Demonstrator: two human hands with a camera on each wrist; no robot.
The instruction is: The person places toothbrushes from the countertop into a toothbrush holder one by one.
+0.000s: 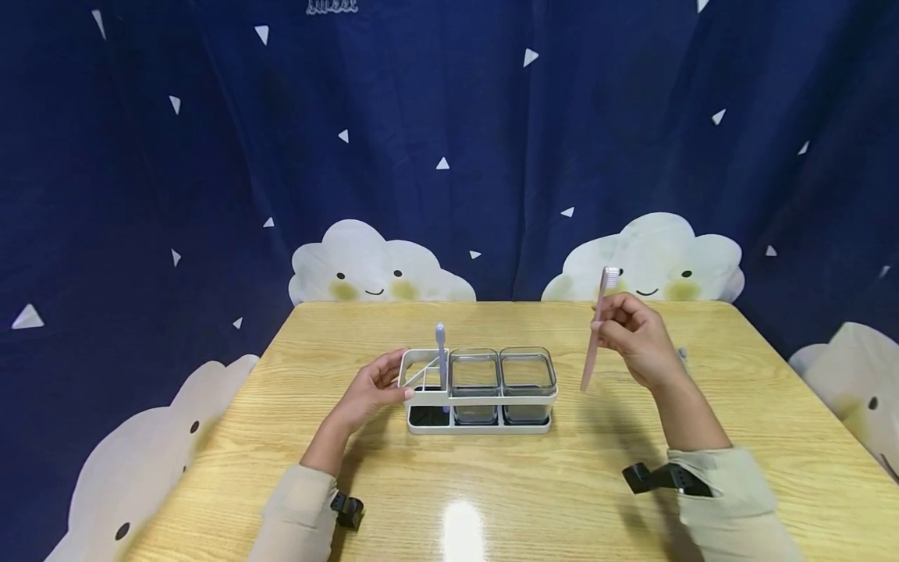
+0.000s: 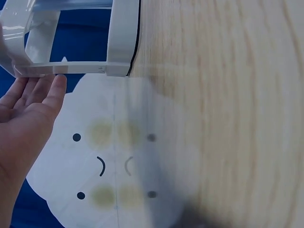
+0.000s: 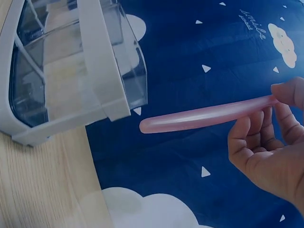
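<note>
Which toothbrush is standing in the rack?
The bluish toothbrush, upright in a divided section at the left end of the white rack; the pink toothbrush is held in the right hand, away from it.

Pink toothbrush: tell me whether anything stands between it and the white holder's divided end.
Straight across, yes: the two clear cups in the white holder sit between the pink toothbrush and the divided end, where a pale blue toothbrush stands beside them. From above, nothing visible blocks the way into the rest of that end.
</note>
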